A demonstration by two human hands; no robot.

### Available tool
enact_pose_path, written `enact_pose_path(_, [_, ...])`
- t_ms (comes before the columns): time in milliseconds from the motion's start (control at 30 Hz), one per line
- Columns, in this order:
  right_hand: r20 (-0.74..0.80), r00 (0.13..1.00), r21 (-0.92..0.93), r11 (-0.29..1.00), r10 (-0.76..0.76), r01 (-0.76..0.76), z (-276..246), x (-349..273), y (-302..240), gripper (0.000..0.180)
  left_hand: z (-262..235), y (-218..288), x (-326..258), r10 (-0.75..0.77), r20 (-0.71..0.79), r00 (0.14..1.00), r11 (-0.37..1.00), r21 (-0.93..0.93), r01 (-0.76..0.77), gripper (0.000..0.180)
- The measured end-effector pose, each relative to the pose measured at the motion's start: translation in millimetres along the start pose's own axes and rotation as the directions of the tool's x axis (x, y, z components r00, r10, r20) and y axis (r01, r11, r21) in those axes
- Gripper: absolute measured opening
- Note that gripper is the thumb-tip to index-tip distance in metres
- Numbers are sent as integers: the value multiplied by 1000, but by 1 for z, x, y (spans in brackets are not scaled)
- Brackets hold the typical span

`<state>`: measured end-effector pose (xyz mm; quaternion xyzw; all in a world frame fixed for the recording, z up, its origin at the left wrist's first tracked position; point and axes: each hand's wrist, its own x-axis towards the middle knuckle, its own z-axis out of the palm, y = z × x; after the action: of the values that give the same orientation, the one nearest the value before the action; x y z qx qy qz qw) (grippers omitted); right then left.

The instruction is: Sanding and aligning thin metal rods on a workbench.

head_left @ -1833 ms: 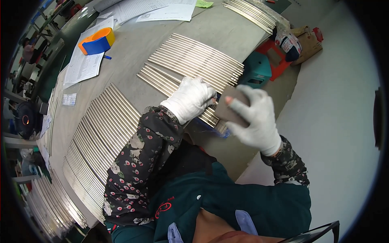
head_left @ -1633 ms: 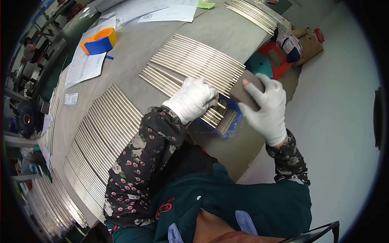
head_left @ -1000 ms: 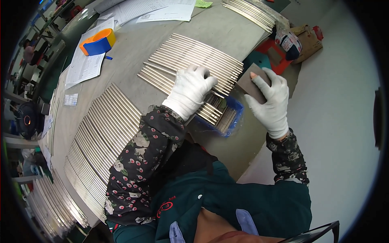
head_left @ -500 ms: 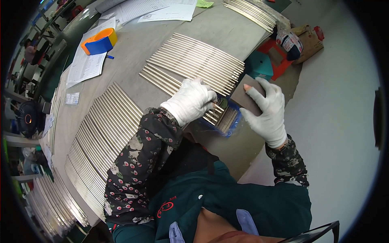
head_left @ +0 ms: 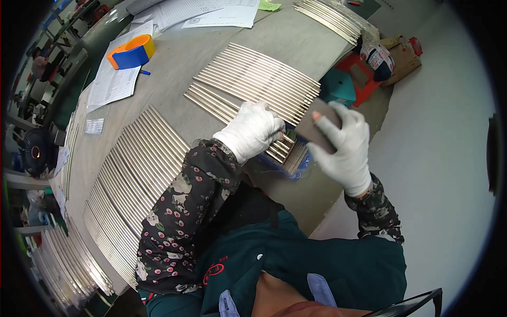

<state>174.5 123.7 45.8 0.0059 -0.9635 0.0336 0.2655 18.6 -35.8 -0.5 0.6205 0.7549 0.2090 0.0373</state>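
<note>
My left hand (head_left: 253, 129), in a white glove with bare fingertips, is closed over a few thin silvery metal rods (head_left: 211, 104). Their ends stick out past its fingers at the table's right edge. My right hand (head_left: 346, 153), gloved the same way, grips a flat grey-brown block (head_left: 311, 129), which looks like a sanding sponge. The block is by the rod ends, slightly blurred; whether it touches them I cannot tell. Just beyond my left hand lies a row of similar rods (head_left: 259, 79). Below the rod ends, a blue plastic-lined container (head_left: 302, 170) holds more rods.
A wide spread of rods (head_left: 137, 158) covers the table's left side, beside my left forearm. Farther back are an orange and blue tape dispenser (head_left: 132, 53), papers (head_left: 222, 15) and another rod bundle (head_left: 330, 21). A red stool (head_left: 364, 79) stands right of the table, near the wall.
My right hand has moved slightly left with the block, closer to the rod ends. The left hand keeps its grip on the rods, almost unmoved.
</note>
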Motion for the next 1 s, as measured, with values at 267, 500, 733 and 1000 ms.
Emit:
enact_pose_path(267, [24, 1000, -18, 1000, 5, -4, 4, 3, 3, 52, -1, -1, -2, 16, -57, 998, 1000, -26, -17, 9])
enact_pose_path(500, [-32, 996, -191, 977, 88, -93, 9, 6, 14, 53, -2, 4, 0, 13, -31, 999, 999, -32, -14, 8])
enact_pose_path(733, [-59, 995, -123, 988, 86, -93, 17, -7, 31, 54, 2, -1, -1, 25, -26, 999, 999, -21, -26, 11])
enact_pose_path(1000, [-153, 988, -22, 999, 36, -40, 11, -8, 34, 56, -2, 3, 1, 48, -348, 936, 975, 220, 32, 20])
